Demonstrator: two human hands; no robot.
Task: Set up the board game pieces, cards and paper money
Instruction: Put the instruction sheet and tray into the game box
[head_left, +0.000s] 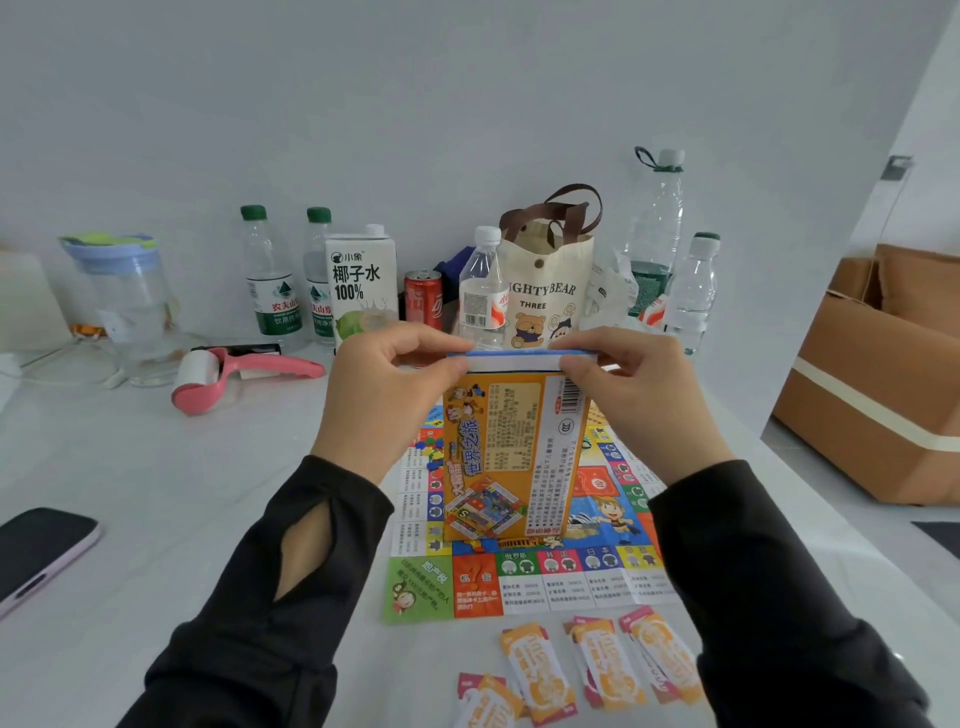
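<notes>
Both hands, the left hand (384, 387) and the right hand (631, 387), pinch the top flap of the orange game box (511, 452) held upright above the paper game board (524, 577) on the worktop (156, 493), so closing it probably wants even pressure from both sides.

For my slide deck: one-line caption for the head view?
Left hand and right hand pinch the top of an orange cardboard game box over a colourful paper game board, orange cards nearby.

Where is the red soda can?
In the head view, the red soda can stands at the back of the table, just left of centre, between the white carton and a clear bottle.
</notes>
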